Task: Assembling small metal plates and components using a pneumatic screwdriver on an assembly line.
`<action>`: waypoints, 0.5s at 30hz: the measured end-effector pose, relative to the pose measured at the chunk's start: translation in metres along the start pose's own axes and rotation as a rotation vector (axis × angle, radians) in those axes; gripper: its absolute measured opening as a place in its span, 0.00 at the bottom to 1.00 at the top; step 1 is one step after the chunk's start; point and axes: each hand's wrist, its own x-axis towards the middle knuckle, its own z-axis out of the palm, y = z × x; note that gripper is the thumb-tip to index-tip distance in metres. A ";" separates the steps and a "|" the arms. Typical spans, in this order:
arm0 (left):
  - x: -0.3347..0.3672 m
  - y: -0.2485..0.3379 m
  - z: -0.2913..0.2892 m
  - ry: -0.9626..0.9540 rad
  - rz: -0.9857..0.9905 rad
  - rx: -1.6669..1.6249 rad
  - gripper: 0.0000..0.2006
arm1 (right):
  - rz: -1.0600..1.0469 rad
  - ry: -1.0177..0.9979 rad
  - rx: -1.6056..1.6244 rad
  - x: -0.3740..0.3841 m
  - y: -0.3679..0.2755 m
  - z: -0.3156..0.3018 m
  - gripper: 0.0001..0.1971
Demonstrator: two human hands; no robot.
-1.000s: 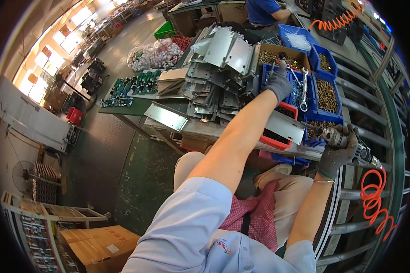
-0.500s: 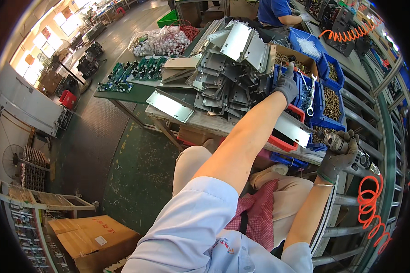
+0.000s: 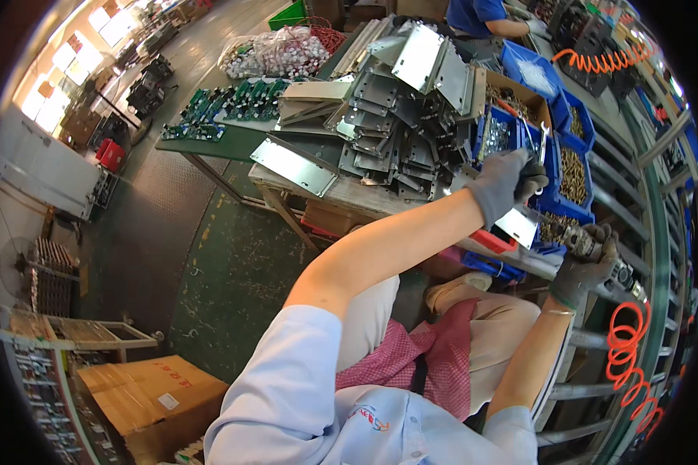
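My left hand (image 3: pixel 502 184), in a grey glove, is closed round a dark-handled tool (image 3: pixel 530 164) with a thin shaft pointing up; its exact kind is not clear. It is in front of the blue parts bins, just above a flat metal plate (image 3: pixel 518 225) at the bench edge. Beside the fingers, a silver wrench (image 3: pixel 543 147) leans on the bins. My right hand (image 3: pixel 585 271), also gloved, grips a metal air-powered driver (image 3: pixel 582 242) at the right, over the rollers. An orange coiled hose (image 3: pixel 622 341) hangs from the driver's rear end.
Stacked metal brackets (image 3: pixel 395 108) crowd the bench. Brass screws (image 3: pixel 571 174) fill a blue bin. Green circuit boards (image 3: pixel 252 99) and a bag of white parts (image 3: pixel 275 56) are on the left. A roller conveyor (image 3: pixel 597 341) runs along the right. A co-worker's blue sleeve (image 3: pixel 477 14) shows beyond.
My left hand has come down and back from the far bins, now with the dark-handled tool in it. My right hand keeps its grip on the driver, almost unmoved.
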 end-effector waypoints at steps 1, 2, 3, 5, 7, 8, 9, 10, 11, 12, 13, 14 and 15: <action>-0.010 -0.005 -0.012 -0.041 -0.140 -0.147 0.10 | -0.008 -0.019 0.050 -0.002 -0.002 0.006 0.13; -0.018 -0.009 -0.023 -0.020 -0.140 -0.162 0.10 | -0.002 0.004 0.031 -0.004 -0.001 0.005 0.13; -0.023 -0.011 -0.029 -0.002 -0.126 -0.181 0.09 | 0.007 0.013 0.016 -0.001 0.000 0.005 0.13; -0.029 -0.014 -0.036 0.000 -0.143 -0.156 0.08 | -0.061 0.122 -0.044 0.000 0.003 0.008 0.13; -0.032 -0.013 -0.042 0.034 -0.092 -0.044 0.06 | -0.053 0.114 -0.005 0.000 0.007 0.007 0.11; -0.034 -0.014 -0.045 0.052 -0.107 -0.043 0.07 | -0.045 0.119 0.029 0.000 0.010 0.006 0.11; -0.034 -0.016 -0.046 0.042 -0.117 -0.035 0.07 | -0.058 0.128 0.030 0.000 0.010 0.007 0.11; -0.032 -0.019 -0.049 0.034 -0.101 -0.010 0.06 | -0.068 0.135 0.048 0.000 0.012 0.010 0.11; -0.030 -0.022 -0.050 0.026 -0.086 0.014 0.06 | -0.078 0.142 0.066 0.000 0.013 0.012 0.11; -0.031 -0.023 -0.046 0.061 -0.080 0.009 0.05 | -0.064 0.123 0.099 -0.001 0.013 0.013 0.12; -0.033 -0.022 -0.043 0.054 -0.094 0.019 0.05 | -0.075 0.138 0.100 -0.001 0.015 0.013 0.12; -0.035 -0.021 -0.042 0.026 -0.092 0.025 0.06 | -0.028 0.113 0.101 -0.002 0.017 0.013 0.11; -0.037 -0.018 -0.041 -0.001 -0.086 0.030 0.06 | 0.022 0.085 0.104 -0.004 0.018 0.015 0.11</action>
